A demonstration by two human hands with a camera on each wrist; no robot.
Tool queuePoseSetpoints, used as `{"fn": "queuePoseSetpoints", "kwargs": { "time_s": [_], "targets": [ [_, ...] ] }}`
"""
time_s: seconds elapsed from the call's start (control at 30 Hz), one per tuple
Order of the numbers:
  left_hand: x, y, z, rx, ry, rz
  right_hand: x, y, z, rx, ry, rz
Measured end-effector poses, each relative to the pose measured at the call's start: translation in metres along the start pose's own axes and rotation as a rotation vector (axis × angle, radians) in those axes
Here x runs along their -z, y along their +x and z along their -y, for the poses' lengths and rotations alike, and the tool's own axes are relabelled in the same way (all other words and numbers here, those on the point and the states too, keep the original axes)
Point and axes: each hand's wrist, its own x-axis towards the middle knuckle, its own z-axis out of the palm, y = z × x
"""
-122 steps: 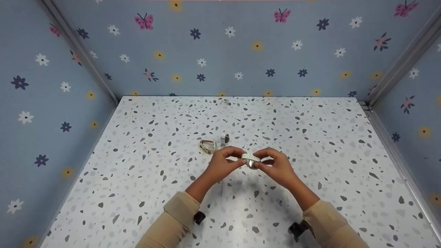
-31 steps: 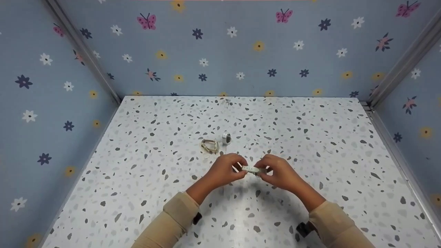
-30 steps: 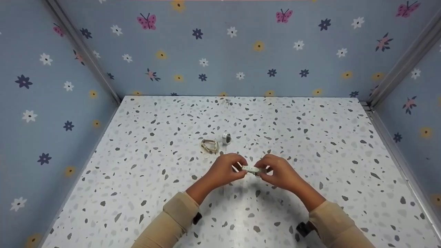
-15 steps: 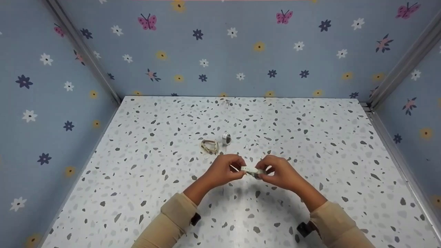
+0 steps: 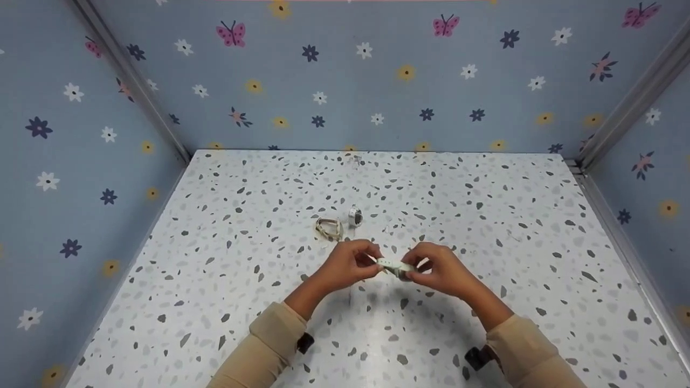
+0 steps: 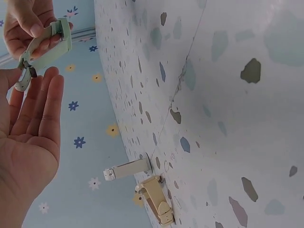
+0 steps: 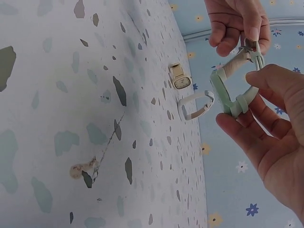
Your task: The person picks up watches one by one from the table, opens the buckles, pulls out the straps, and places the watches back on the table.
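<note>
Head view leads off, with the green watch point(image 5: 396, 265) as the hub of our clock: tan sleeves point(image 5: 277, 330) at eight and four, the left hand point(image 5: 347, 264) at nine, the right hand point(image 5: 442, 270) at three, and the watch pinched between them, clear of the table point(image 5: 485, 226). Both hands are on it! Left thumb and fingertips clamp one end, the outer fingers stretched out loosely; the right thumb presses the band against the fingers beneath. From the right wrist view the strap point(image 7: 236, 64) makes an angular loop, and what looks like the metal buckle point(image 6: 31, 72) shows in the left wrist view, close to the left thumb. How will it handle? Light, I'd judge — a few fingertips should carry it easily. The strap ought to be thin and bendy with some spring, wanting to flick open if let go, and its smooth face may slide under a lazy grip. The case will be the stiff part, any glass the fragile one, though the dial cannot be made out from here. Best hold: a pinch right beside the buckle with one hand, the band near the case steadied by the other — edges, not face. Farther out, the cream watch point(image 5: 329, 229) lies at ten, the white watch point(image 5: 355, 216) just beside it at eleven, and at twelve rises the flowered wall point(image 5: 356, 78).
</note>
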Motion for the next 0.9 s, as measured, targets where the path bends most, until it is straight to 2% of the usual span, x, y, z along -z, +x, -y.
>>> {"fn": "queuePoseSetpoints", "kwargs": {
  "time_s": [0.17, 0.3, 0.43, 0.67, 0.9],
  "targets": [
    [-0.0031, 0.0003, 0.0004, 0.004, 0.028, 0.01, -0.0003, 0.0007, 0.0004, 0.02, -0.075, -0.012],
    [-0.0061, -0.0003, 0.001, 0.011, 0.031, 0.048, -0.0018, 0.001, 0.0014, 0.032, -0.161, 0.006],
    [-0.009, 0.0008, 0.0011, 0.001, 0.111, 0.064, -0.0033, 0.002, 0.002, 0.043, -0.212, 0.022],
    [-0.0087, 0.0022, -0.002, -0.019, 0.276, 0.072, -0.0038, 0.0031, 0.0033, 0.01, -0.197, 0.035],
    [-0.0074, 0.0008, -0.0032, -0.021, 0.288, 0.064, -0.0027, 0.0027, 0.003, 0.015, -0.157, 0.04]
  ]
}}
